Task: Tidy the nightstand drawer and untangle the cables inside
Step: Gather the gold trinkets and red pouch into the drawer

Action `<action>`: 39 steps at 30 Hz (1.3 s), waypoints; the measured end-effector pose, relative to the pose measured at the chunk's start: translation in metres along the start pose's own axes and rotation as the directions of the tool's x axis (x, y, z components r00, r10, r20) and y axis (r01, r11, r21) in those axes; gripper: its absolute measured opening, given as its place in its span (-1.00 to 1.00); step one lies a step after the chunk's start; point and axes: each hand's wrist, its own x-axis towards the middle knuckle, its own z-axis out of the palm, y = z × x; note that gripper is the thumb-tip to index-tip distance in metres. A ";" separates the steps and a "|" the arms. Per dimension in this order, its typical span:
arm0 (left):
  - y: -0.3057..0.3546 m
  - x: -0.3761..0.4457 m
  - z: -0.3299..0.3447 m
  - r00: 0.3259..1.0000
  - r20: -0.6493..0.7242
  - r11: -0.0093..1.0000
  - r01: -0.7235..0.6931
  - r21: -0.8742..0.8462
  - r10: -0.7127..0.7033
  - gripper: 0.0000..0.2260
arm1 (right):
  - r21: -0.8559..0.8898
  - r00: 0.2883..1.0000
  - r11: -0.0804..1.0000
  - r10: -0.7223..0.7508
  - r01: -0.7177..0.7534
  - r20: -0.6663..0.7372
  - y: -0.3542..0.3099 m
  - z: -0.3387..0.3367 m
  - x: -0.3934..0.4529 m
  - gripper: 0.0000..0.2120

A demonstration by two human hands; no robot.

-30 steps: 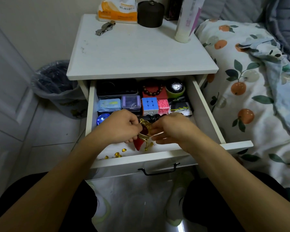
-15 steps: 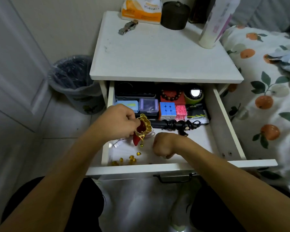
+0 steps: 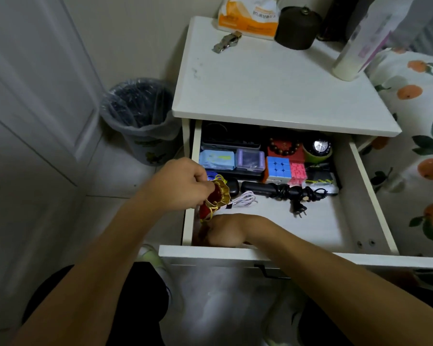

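Had the right hand [image 3: 225, 231] down in the near left corner of the drawer [image 3: 310, 257], back uppermost, fingers hidden below the front rim; could not tell whether pinching anything or lying loose. Held just beyond it, at the left edge, a red pouch [image 3: 216, 198] with gold trim, pinched at its gathered mouth by the left hand [image 3: 185, 188] and tipped sideways toward the drawer's middle. Judged the nearest hazard to be there: risked shedding any contents onto the drawer floor, or over the left edge to the tiles, by tipping the mouth further, and risked knocking the pouch against the right wrist on lifting. Noted the white cable [image 3: 245, 198] looped just beside the pouch, one end almost touching it; risked catching the trim on that end and dragging the loop out of shape. Found, further toward the middle, the black cable [image 3: 285, 192] wound round itself in a thick bundle, plug [image 3: 298, 212] pointing at the near edge; feared tightening the knot by tugging the plug rather than feeding loops back through. Saw a packed row along the far edge, a puzzle cube [image 3: 278, 169] and a bead bracelet [image 3: 284, 147] among small boxes; reckoned on toppling these by hauling the bundle sideways. Judged both cables untouched and the untangling not yet begun.
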 end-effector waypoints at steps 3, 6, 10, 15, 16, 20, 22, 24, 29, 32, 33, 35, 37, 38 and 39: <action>-0.004 -0.002 -0.003 1.000 -0.016 1.000 0.008 -0.014 -0.008 -0.82 | 0.006 0.999 1.000 0.025 -0.025 -0.042 -0.009 -0.002 0.001 -0.64; -0.010 -0.004 -0.007 1.000 -0.022 1.000 0.006 -0.026 -0.007 -0.81 | 0.067 0.998 0.997 0.035 -0.031 -0.048 -0.012 -0.004 0.002 -0.67; -0.016 -0.005 -0.010 1.000 -0.016 0.999 0.014 -0.040 -0.015 -0.81 | 0.135 0.999 0.990 0.050 -0.052 0.015 -0.012 -0.003 0.002 -0.66; -0.018 -0.006 -0.010 1.000 -0.011 0.999 0.001 -0.048 -0.001 -0.81 | 0.075 0.995 0.994 0.074 -0.079 0.067 -0.016 0.001 0.004 -0.58; -0.018 -0.006 -0.010 1.000 -0.011 0.999 -0.005 -0.048 0.005 -0.82 | 0.069 0.994 0.994 0.082 -0.087 0.074 -0.017 0.001 0.004 -0.58; -0.017 -0.006 -0.009 1.000 -0.006 0.998 -0.021 -0.059 0.021 -0.82 | 0.076 0.995 0.994 0.077 -0.082 0.061 -0.019 0.000 0.002 -0.58; -0.016 -0.005 -0.009 1.000 -0.004 0.997 -0.027 -0.066 0.027 -0.82 | 0.104 0.995 0.991 0.082 -0.087 0.053 -0.019 -0.001 0.002 -0.58; -0.016 -0.005 -0.009 1.000 -0.003 0.997 -0.026 -0.075 0.025 -0.81 | 0.087 0.996 0.994 0.064 -0.068 0.057 -0.018 -0.002 0.002 -0.59; -0.016 -0.006 -0.008 1.000 0.010 0.997 -0.024 -0.076 0.025 -0.82 | 0.169 0.999 0.986 -0.015 0.009 0.030 -0.015 -0.001 -0.003 -0.67; -0.015 -0.007 -0.007 1.000 0.009 0.997 -0.026 -0.070 0.027 -0.82 | 0.085 0.997 0.996 0.031 -0.036 0.067 -0.014 -0.001 -0.002 -0.61; -0.015 -0.007 -0.007 1.000 0.009 0.997 -0.024 -0.072 0.025 -0.82 | 0.081 0.996 0.996 0.038 -0.045 0.083 -0.013 -0.001 -0.003 -0.61; -0.015 -0.008 -0.006 1.000 0.010 0.997 -0.019 -0.077 0.020 -0.82 | 0.034 0.994 0.999 0.037 -0.040 0.099 -0.009 -0.003 -0.003 -0.63; -0.015 -0.008 -0.006 1.000 0.014 0.997 -0.016 -0.076 0.017 -0.82 | 0.007 0.995 0.999 0.037 -0.037 0.092 -0.002 -0.003 -0.004 -0.68; -0.016 -0.008 -0.005 1.000 0.015 0.997 -0.013 -0.079 0.015 -0.82 | 0.054 0.996 0.997 0.042 -0.046 0.085 0.003 -0.002 -0.003 -0.73; -0.015 -0.008 -0.004 1.000 0.015 0.997 -0.014 -0.082 0.015 -0.82 | 0.120 0.996 0.991 0.050 -0.059 0.076 0.006 -0.003 -0.005 -0.77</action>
